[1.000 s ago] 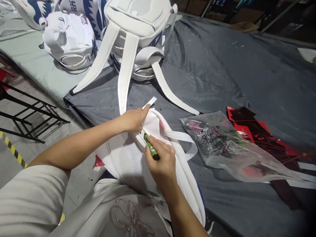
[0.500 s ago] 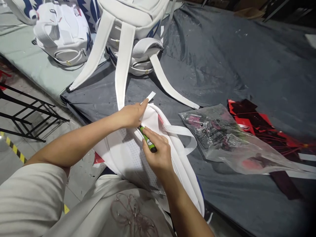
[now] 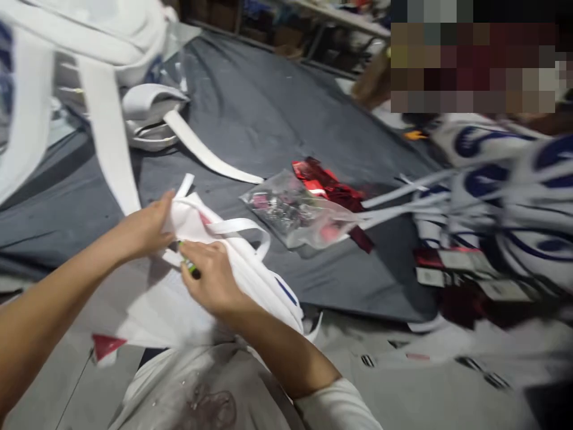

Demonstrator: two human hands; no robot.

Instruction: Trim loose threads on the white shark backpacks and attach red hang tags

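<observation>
A white bag (image 3: 250, 278) with a side loop and a blue patch lies against my body at the table edge. My left hand (image 3: 150, 228) is closed on the bag's upper end, beside a short white strip (image 3: 184, 186) that sticks up there. In my right hand (image 3: 212, 275) is a small tool with a green and black handle (image 3: 192, 269). Its tip points toward my left hand and is hidden between the hand and the fabric. A loose white strap (image 3: 171, 257) shows just below the tool.
A large white backpack (image 3: 107, 36) with hanging straps stands at the left on the dark-covered table (image 3: 255, 101). Right of my bag lies a clear plastic bag of small parts (image 3: 290, 215), beside red and dark packaging (image 3: 331, 185). White-and-blue bags (image 3: 483, 179) are piled at right.
The view has swung right, so the piled bags and a blurred-out area have come into sight. Both hands keep their hold on the bag and the green-handled tool.
</observation>
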